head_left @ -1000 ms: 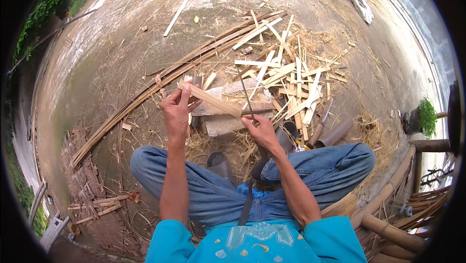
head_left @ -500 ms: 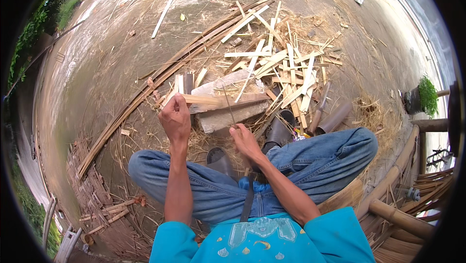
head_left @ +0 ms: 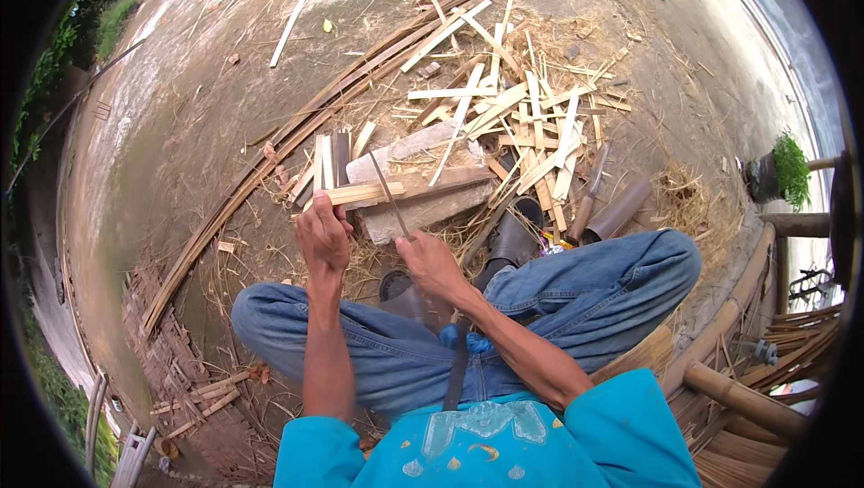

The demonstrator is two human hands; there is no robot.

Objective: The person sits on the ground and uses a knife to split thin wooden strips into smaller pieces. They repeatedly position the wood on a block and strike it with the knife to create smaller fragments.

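The piece of wood [head_left: 364, 192] is short, flat and straw-pale, with fine lines running lengthwise; whether it is one slat or a few laid together, I can't tell from here. It sits left of the frame's middle, nearly level, its free end pointing right.

The left hand [head_left: 322, 236] pinches its left end between thumb and curled fingers. The right hand [head_left: 432, 263], lower and to the right, is closed round the lower part of a thin dark blade [head_left: 389, 189], which slants up leftward and crosses the wood near its free end — whether the edge is biting, I can't make out.

Right behind the wood lie rough blocks [head_left: 423, 204], left of a grey shoe [head_left: 517, 234]. Pale and dark upright pieces [head_left: 342, 153] stand just beyond the left hand. A heap of pale strips [head_left: 540, 132] sprawls over the upper centre, crisscrossed, with straw scattered around. Long brown lengths [head_left: 310, 123] sweep from the upper centre down to the lower left. Right of centre lies a dark half-round piece [head_left: 621, 209]; a potted plant [head_left: 792, 171] stands at the right edge. The denim-covered knees [head_left: 585, 294] frame the near side — nothing blocks my view of the wood except the blade and the left fingers.
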